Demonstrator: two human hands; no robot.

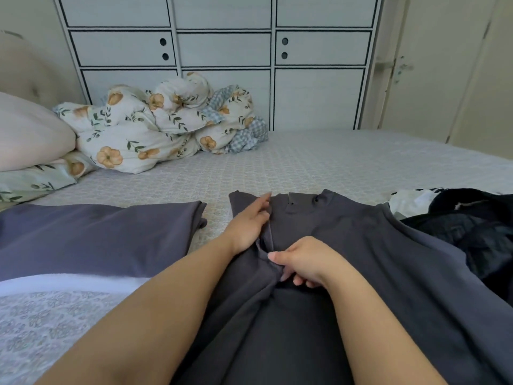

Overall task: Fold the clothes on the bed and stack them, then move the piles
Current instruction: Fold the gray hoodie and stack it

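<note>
ahead of me: white wardrobe (222, 51) with black-lined panels; right: pale door (444, 79); left: padded headboard (33, 73); under me: bed (333, 162), patterned sheet; soft even light

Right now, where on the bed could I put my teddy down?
The bare sheet between the floral duvet and the dark grey garment is free. A thin strip separates that garment from the folded grey pile. The right edge is crowded with dark clothes.

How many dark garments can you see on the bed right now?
3: a folded purple-grey piece at left, the dark grey garment under both hands, and a black heap at right, which may hide more.
</note>
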